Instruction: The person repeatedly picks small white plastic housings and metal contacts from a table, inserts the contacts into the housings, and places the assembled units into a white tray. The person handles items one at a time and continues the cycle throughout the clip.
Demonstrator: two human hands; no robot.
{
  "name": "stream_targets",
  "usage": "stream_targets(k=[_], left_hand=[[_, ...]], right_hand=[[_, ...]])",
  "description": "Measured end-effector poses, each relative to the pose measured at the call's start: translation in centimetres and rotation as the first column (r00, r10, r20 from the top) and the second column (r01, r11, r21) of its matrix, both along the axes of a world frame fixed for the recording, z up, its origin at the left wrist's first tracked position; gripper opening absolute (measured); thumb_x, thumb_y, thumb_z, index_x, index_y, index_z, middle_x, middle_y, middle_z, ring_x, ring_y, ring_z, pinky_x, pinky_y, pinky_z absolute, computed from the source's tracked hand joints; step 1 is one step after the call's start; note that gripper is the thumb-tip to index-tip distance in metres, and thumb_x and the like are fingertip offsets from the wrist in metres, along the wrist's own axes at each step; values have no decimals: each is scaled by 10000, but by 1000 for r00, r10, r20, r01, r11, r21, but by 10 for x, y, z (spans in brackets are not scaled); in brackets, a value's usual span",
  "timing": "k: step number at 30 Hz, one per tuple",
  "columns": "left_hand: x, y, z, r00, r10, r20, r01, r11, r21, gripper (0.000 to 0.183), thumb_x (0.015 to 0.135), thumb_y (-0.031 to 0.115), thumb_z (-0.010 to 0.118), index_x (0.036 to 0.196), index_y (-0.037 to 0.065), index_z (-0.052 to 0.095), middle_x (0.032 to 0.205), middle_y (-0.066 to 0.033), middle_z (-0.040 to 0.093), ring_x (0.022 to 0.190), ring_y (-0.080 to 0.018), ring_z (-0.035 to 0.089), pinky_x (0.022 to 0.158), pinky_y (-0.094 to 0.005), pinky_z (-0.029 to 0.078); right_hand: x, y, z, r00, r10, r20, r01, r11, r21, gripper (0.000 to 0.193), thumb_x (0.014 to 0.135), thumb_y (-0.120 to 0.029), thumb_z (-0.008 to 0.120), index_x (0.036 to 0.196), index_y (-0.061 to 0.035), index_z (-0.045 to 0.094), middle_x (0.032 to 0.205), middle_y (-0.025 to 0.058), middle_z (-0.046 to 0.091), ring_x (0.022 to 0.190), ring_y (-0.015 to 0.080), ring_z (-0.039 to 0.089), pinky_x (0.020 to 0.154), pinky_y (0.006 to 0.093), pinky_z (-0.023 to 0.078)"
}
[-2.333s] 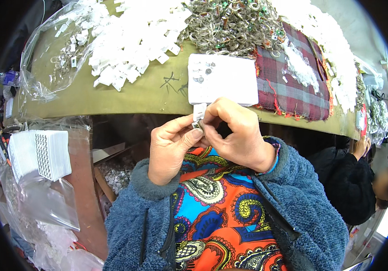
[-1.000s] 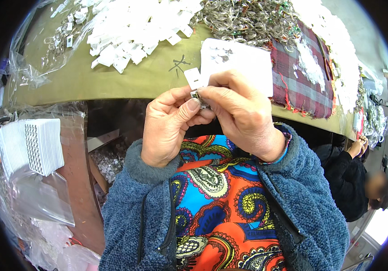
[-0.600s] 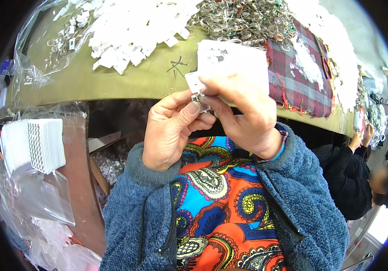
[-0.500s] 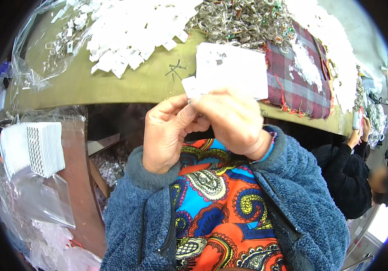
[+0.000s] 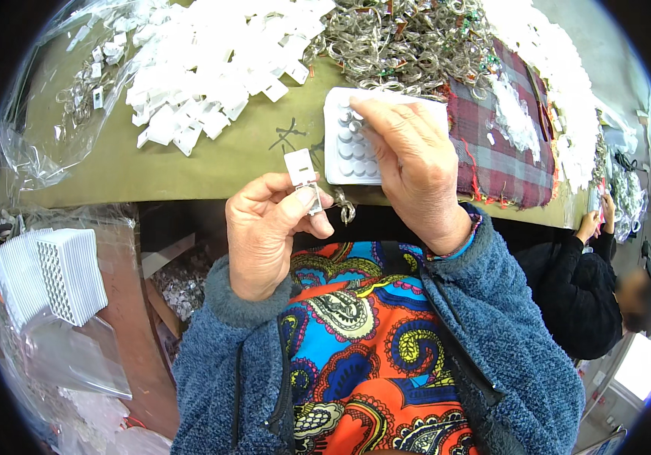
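A: What is the left hand [image 5: 265,235] doing?
B: Its thumb and fingers pinch a small white plastic case [image 5: 300,168], left of the frame's centre. The case stands tilted, its upper end poking out above the fingertips.
A: And that loop of cord [image 5: 347,208]?
B: It hangs just to the right of those fingertips, below the table's [image 5: 166,171] front edge.
A: Where's the right hand [image 5: 416,159]?
B: Right of centre, over a white tray [image 5: 352,171] with round pockets. The index finger reaches toward the tray's upper left part, with the thumb below, a little apart. I can't tell whether they grip anything.
A: What lies around them?
B: A heap of white plastic pieces [image 5: 219,68] at upper left, a tangle of cords [image 5: 409,45] at top centre, and a plaid cloth [image 5: 473,136] just right of the tray.
A: Elsewhere?
B: A stack of white trays [image 5: 71,273] at the left, and a co-worker in black [image 5: 580,303] at the right.
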State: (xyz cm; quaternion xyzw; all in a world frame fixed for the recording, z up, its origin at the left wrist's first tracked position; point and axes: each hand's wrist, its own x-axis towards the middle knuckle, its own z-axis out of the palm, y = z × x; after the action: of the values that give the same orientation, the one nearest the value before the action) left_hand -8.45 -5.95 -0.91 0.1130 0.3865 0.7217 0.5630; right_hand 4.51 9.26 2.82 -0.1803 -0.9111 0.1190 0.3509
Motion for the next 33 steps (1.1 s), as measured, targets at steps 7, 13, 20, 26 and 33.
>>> stream_targets(k=[7, 13, 20, 26, 33], left_hand=[[-2, 2, -1, 1000, -17, 22, 16, 999, 34, 201, 947, 58, 615, 1098, -73, 628, 934, -180, 702, 724, -191, 705, 645, -303, 622], [2, -2, 2, 992, -44, 115, 33, 995, 93, 281, 990, 77, 571, 1228, -72, 581, 1023, -168, 696, 832, -209, 719, 750, -318, 625], [13, -9, 6, 994, -53, 99, 39, 989, 143, 283, 976, 69, 598, 1226, -62, 600, 999, -136, 706, 819, -193, 716, 744, -309, 623], [21, -18, 9, 994, -43, 104, 29, 991, 131, 256, 960, 76, 629, 1176, -59, 637, 959, -119, 710, 772, -165, 701, 720, -304, 618], [25, -18, 5, 992, 42, 115, -55, 993, 104, 252, 965, 102, 625, 1159, -58, 646, 1005, -126, 709, 836, -180, 702, 766, -320, 611]], right_hand=[[-2, -3, 3, 998, -12, 57, 15, 999, -51, 315, 731, 102, 690, 1023, -17, 695, 920, 120, 701, 836, 285, 651, 740, 372, 523], [4, -21, 16, 993, 93, -67, -104, 977, -189, 311, 728, 117, 671, 1013, -4, 692, 901, 124, 688, 800, 281, 657, 713, 350, 529], [7, -48, 17, 973, 180, -142, -208, 953, -220, 347, 705, 89, 660, 1041, 5, 675, 907, 137, 672, 782, 296, 653, 667, 359, 539], [13, -49, 27, 959, 281, -47, -284, 937, -203, 282, 726, 93, 713, 987, -10, 686, 851, 115, 678, 742, 275, 669, 654, 337, 539], [9, -50, 22, 917, 369, 150, -385, 918, 92, 458, 751, -76, 623, 1195, 31, 587, 885, 72, 648, 795, 238, 645, 700, 353, 514]])
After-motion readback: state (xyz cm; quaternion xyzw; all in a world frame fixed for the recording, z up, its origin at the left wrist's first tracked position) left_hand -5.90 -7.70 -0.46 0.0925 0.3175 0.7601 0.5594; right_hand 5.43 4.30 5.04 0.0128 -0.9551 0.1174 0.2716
